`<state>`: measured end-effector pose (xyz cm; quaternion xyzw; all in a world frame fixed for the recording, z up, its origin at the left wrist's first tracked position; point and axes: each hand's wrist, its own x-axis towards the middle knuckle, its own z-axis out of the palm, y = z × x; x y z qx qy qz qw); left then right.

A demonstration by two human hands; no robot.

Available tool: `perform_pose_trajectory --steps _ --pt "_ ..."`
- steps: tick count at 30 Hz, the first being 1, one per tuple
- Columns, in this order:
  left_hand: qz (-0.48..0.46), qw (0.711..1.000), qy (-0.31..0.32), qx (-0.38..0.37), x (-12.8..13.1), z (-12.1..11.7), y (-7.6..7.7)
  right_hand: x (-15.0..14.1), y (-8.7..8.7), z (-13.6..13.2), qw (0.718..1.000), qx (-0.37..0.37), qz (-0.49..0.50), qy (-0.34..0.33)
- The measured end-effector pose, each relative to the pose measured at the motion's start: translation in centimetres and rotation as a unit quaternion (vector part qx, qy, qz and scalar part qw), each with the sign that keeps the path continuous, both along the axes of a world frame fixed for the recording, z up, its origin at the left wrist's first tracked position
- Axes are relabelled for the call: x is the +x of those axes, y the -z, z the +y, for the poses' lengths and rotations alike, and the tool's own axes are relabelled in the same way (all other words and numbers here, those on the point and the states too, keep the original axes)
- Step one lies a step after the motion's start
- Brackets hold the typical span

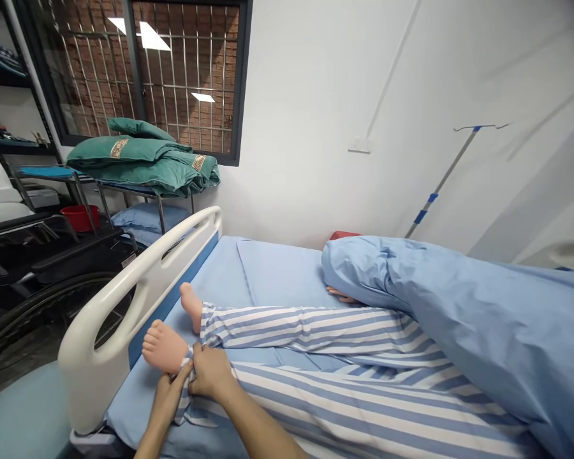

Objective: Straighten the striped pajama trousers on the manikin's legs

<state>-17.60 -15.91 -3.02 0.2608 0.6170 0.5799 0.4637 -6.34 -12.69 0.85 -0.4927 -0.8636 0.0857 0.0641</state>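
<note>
A manikin lies on a hospital bed (268,268) in blue-and-white striped trousers (316,331), its bare feet toward the white footboard (124,280). My right hand (210,373) pinches the hem of the near trouser leg at the ankle. My left hand (167,395) grips the same cuff from below, just under the near foot (165,347). The far foot (191,306) sticks out of the other leg. A light blue quilt (459,306) covers the upper body.
Folded green quilts (143,159) lie on a rack by the barred window. A wheelchair (38,268) stands left of the bed. An IV pole (440,185) leans at the wall. A red basin (80,217) sits under the rack.
</note>
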Motion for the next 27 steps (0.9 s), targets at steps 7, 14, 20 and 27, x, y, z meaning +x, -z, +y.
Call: perform_pose_trajectory --steps 7,14,20,27 --pt "0.054 0.998 -0.002 -0.023 -0.3 -0.3 -0.1 0.7 -0.4 -0.1 0.999 -0.024 0.019 -0.026" --pt "0.287 0.948 0.065 -0.117 -2.1 -3.0 -2.1 4.4 -2.2 1.4 0.978 -0.131 0.134 -0.092" --pt "0.435 0.896 0.027 -0.087 -0.5 -3.5 -5.9 15.3 -4.5 3.4 0.967 -0.175 0.184 -0.006" --pt "0.494 0.847 0.181 0.076 7.3 3.9 -8.0 27.2 -1.7 5.4 0.938 -0.327 0.084 0.077"
